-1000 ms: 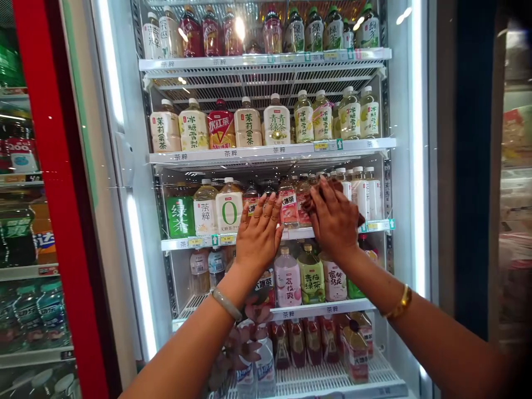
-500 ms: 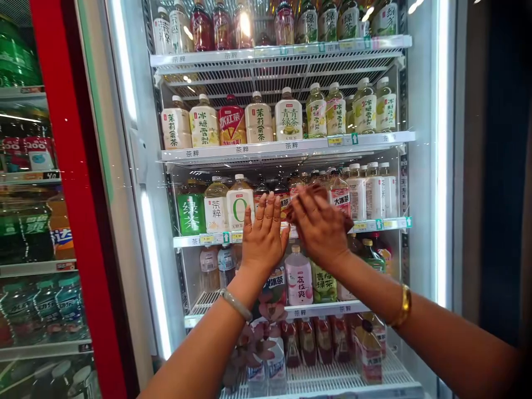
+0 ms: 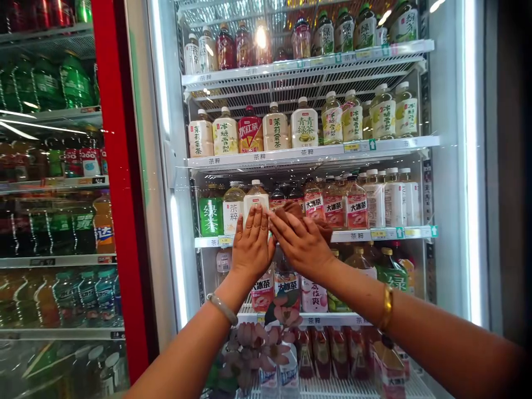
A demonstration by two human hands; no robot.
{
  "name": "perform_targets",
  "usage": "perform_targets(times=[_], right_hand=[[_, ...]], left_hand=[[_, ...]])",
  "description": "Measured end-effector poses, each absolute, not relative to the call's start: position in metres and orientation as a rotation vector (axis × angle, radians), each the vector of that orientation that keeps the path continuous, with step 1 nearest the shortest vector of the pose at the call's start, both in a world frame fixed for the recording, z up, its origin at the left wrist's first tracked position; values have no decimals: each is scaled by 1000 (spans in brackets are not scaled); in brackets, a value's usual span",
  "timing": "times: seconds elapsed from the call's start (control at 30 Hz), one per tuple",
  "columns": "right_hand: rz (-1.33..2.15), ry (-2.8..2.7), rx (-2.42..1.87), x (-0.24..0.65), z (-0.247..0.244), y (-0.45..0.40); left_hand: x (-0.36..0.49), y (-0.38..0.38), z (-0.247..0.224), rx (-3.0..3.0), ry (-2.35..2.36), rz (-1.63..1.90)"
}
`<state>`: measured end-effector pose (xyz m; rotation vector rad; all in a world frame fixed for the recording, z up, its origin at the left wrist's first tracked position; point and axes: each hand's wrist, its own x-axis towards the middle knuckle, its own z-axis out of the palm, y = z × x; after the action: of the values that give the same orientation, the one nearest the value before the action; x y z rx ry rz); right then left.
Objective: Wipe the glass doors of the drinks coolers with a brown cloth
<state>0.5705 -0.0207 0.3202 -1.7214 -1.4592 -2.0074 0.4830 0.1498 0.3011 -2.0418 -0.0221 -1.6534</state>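
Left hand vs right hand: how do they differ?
The left hand shows no cloth; the right hand has a brown cloth beneath it. The left hand's fingers point up; the right hand's slant up and leftward. The left hand's wrist wears a pale bangle; the right hand's, a gold bangle. Both have fingers extended.

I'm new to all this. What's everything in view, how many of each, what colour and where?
Cloth: one, brown, under the right hand
Shelves: several, white, centre
Shelf bottles: many, mixed colours, on those shelves
Left-hand bottles: many, mostly green or dark, far left
Post: one, red, left
Light strips: at least two, white, both sides
Price labels: several, yellow, shelf edges
Flower shapes: several, pale pink, lower centre
Bangle: one, grey, left wrist
Bracelet: one, gold, right wrist
Left hand: one, bare, centre
Right hand: one, bare, centre
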Motion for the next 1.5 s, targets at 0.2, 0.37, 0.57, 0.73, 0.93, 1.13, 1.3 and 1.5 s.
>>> perform_targets(times=[0.2,0.37,0.57,0.73,0.93,1.13,1.3,1.5], right_hand=[[-1941,-1143,-1744,568,349,-12],[-1999,-1407,-1685,557,308,-3],[-1953,-1482,-1634,548,347,22],[-1966,-1259,-1691,541,324,21],[-2042,-1618,-1610,530,340,44],[-1893,-1312,-1721,528,356,47],[-2019,-1858,-1410,520,326,62],[-1773,-1555,-1389,523,373,63]], left_hand=[[484,149,299,-2066,-60,-1672],[463,175,312,-2041,130,-1486],[447,202,320,-2010,122,-1491],[447,205,307,-2001,-46,-1593],[452,207,298,-2029,-268,-1831],[432,227,303,-2092,-165,-1659],[421,247,302,-2057,-35,-1637],[423,243,296,-2057,-163,-1669]])
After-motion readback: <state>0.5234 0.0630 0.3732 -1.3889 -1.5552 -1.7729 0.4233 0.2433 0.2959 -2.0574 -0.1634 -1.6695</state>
